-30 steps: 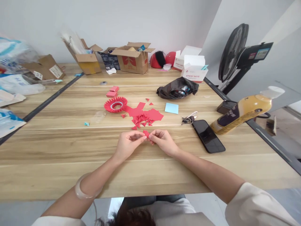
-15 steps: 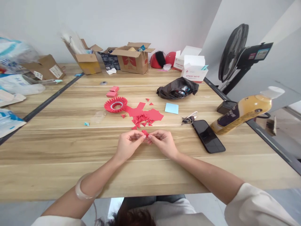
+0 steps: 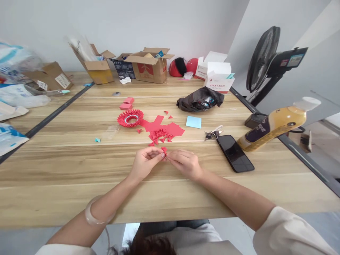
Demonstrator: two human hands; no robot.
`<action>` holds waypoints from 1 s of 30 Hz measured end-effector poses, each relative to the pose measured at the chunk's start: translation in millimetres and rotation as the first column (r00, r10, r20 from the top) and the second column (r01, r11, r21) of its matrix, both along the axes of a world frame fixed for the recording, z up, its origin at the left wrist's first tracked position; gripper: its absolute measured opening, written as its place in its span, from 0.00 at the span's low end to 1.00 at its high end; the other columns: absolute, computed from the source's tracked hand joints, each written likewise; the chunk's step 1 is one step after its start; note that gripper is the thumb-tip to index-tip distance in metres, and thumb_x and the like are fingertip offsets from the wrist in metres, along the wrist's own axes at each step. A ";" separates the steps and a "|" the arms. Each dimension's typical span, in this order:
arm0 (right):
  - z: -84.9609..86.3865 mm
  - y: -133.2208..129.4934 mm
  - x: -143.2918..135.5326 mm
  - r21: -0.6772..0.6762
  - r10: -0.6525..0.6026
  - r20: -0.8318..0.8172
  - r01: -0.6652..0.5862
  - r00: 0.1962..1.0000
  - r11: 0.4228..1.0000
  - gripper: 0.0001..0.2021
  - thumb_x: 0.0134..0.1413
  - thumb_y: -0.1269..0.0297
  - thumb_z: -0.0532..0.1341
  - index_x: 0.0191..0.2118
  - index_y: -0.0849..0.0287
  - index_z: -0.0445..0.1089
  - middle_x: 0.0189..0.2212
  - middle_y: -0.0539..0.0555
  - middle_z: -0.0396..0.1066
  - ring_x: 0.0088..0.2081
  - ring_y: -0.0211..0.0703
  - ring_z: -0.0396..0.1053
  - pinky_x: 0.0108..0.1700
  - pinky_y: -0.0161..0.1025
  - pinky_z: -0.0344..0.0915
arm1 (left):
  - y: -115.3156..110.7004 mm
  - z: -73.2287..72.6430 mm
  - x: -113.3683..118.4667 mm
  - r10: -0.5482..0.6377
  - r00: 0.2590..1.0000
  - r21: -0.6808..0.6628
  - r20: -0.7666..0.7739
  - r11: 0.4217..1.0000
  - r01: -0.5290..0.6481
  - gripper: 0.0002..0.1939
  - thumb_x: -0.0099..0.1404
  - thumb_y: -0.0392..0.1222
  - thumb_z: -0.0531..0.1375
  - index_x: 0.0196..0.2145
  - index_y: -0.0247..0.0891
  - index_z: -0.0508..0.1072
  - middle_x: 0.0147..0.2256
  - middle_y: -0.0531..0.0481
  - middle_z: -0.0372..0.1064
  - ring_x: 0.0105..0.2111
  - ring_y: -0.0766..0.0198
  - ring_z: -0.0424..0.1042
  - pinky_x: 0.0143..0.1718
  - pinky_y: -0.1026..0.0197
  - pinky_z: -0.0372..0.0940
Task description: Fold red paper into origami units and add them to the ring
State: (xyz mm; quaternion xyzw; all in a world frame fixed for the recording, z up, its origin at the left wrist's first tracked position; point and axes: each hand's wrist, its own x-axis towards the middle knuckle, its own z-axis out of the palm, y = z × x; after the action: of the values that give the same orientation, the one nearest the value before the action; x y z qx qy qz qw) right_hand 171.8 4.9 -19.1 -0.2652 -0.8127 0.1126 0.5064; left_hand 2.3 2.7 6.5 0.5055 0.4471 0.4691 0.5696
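Observation:
Near the front middle of the table, my left hand pinches a small red paper piece between thumb and fingers. My right hand is closed at the right side of the same piece, its fingertips touching it. Just beyond lie a pile of folded red triangles and flat red paper sheets. Left of these sits a red ring of folded pieces with a pale blue inner band. Two stacks of red paper are behind the ring.
A blue note pad, keys, a black phone and a tilted yellow bottle are on the right. Behind lie a black bag and open cardboard boxes. A fan stands at the far right.
My right hand has turned, its fingers now more closed together and pointing left at the piece. The red piece between my hands has turned more upright. My left hand has hardly moved.

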 end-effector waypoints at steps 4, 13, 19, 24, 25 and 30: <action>-1.3 4.0 5.3 0.152 0.023 0.101 -0.038 0.995 0.988 0.11 0.55 0.73 0.56 0.44 0.59 0.69 0.36 0.57 0.74 0.38 0.40 0.72 0.41 0.36 0.71 | 1.0 -0.3 -0.7 -0.004 0.999 -0.036 0.048 0.999 0.006 0.07 0.48 0.36 0.67 0.26 0.32 0.74 0.23 0.52 0.74 0.23 0.69 0.72 0.28 0.69 0.67; 4.9 3.3 6.3 0.156 0.048 0.176 -0.076 0.983 0.985 0.12 0.56 0.74 0.54 0.43 0.61 0.69 0.36 0.58 0.74 0.39 0.41 0.72 0.42 0.36 0.71 | 3.4 -4.1 -3.5 -0.025 0.991 -0.066 0.132 0.997 0.034 0.06 0.49 0.37 0.66 0.27 0.33 0.75 0.24 0.51 0.74 0.23 0.68 0.72 0.29 0.67 0.67; -0.5 0.6 0.2 -0.445 0.084 -0.133 -0.135 0.988 0.885 0.09 0.55 0.67 0.56 0.40 0.58 0.72 0.34 0.55 0.76 0.36 0.42 0.74 0.39 0.38 0.72 | 3.3 -1.1 -3.2 0.004 0.999 -0.070 0.054 0.998 0.000 0.08 0.48 0.36 0.67 0.27 0.32 0.74 0.23 0.52 0.73 0.23 0.69 0.72 0.29 0.68 0.67; -2.1 0.6 -2.9 -0.698 0.013 -0.292 -0.223 0.956 0.681 0.10 0.50 0.61 0.60 0.37 0.60 0.73 0.34 0.56 0.76 0.34 0.45 0.74 0.38 0.41 0.70 | 2.6 2.2 -1.8 0.037 0.999 -0.065 0.000 0.997 -0.037 0.08 0.48 0.38 0.67 0.27 0.32 0.74 0.22 0.51 0.73 0.23 0.68 0.72 0.29 0.67 0.67; -1.3 0.8 -3.3 -0.714 0.002 -0.301 -0.227 0.954 0.663 0.10 0.49 0.60 0.61 0.37 0.60 0.73 0.33 0.56 0.76 0.34 0.45 0.73 0.38 0.41 0.70 | 2.4 2.2 -1.7 0.031 1.000 -0.063 -0.005 0.998 -0.031 0.08 0.48 0.38 0.67 0.27 0.32 0.74 0.22 0.51 0.73 0.23 0.68 0.72 0.30 0.67 0.67; 2.5 3.8 -5.8 -0.770 -0.040 -0.460 -0.377 0.887 0.514 0.11 0.49 0.58 0.61 0.30 0.62 0.72 0.25 0.53 0.74 0.25 0.37 0.70 0.30 0.35 0.67 | 1.9 0.5 -2.3 0.000 0.999 -0.024 -0.040 1.000 -0.001 0.08 0.48 0.38 0.67 0.28 0.33 0.74 0.27 0.48 0.75 0.27 0.63 0.74 0.33 0.64 0.68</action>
State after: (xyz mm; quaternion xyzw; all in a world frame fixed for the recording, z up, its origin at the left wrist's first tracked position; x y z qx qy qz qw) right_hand 165.9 8.7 -16.6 -0.3625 -0.5481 0.5949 0.4630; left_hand 0.0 4.7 7.0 0.5080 0.4641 0.4536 0.5663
